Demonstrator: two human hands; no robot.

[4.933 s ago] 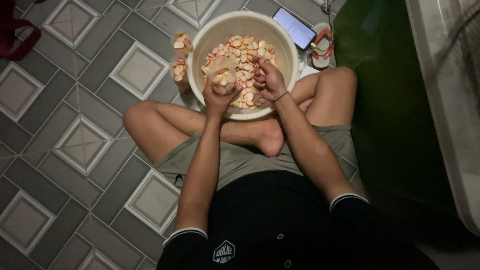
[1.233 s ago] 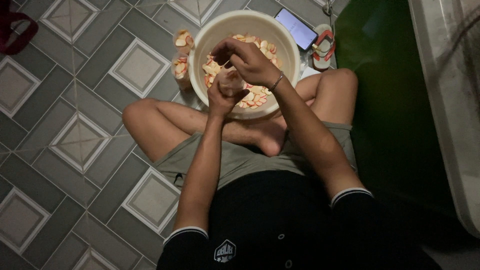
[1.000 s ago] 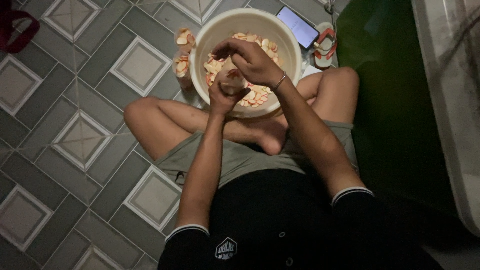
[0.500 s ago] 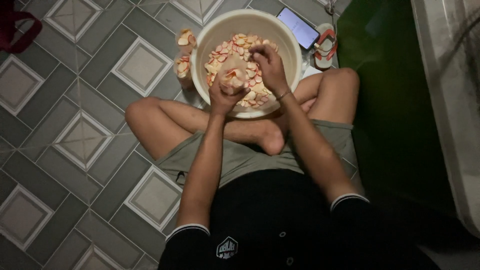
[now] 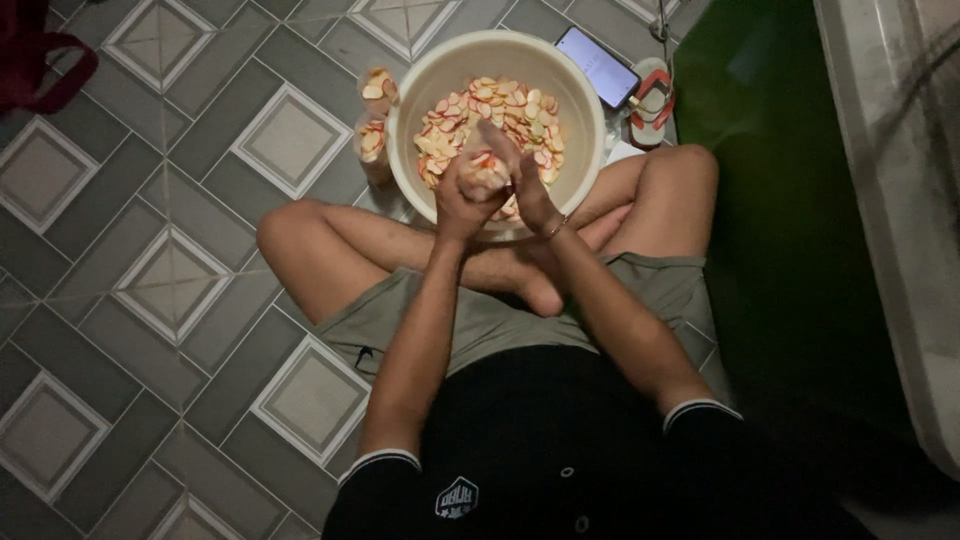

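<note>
The person sits cross-legged on the tiled floor, both hands over a cream basin (image 5: pixel 580 170) of pink-edged chips (image 5: pixel 500 110). The left hand (image 5: pixel 462 195) is closed around a small bag (image 5: pixel 484 172) of chips, held above the basin's near rim. The right hand (image 5: pixel 532 190) pinches the bag's top. 2 filled bags (image 5: pixel 374 125) stand left of the basin.

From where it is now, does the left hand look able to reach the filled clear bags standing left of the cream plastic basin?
Probably yes: the left hand is at the basin, the bags stand just outside, nothing between.
</note>
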